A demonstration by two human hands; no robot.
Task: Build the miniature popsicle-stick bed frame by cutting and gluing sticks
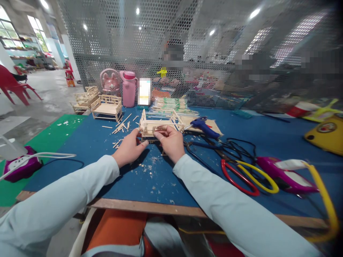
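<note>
A miniature wooden bench (150, 125) made of thin sticks stands in front of me on the blue table. My left hand (131, 147) grips its left end between thumb and fingers. My right hand (172, 142) is closed in a pinch at the bench's front, around something thin and small that I cannot make out. Right behind the bench a blue glue gun (205, 126) lies on a flat wooden slat panel (215, 127). Loose short sticks (123, 124) are scattered left of the bench. Two similar finished-looking benches (107, 107) (85, 100) stand at the back left.
Red-and-yellow-handled pliers (241, 178), black cables (238, 146) and a purple power strip (286, 175) lie on the right. A pink bottle (129, 89), a lit phone (144, 92) and bagged sticks (170, 105) line the back, before a perforated metal screen (112, 39). Another purple socket (23, 164) sits left.
</note>
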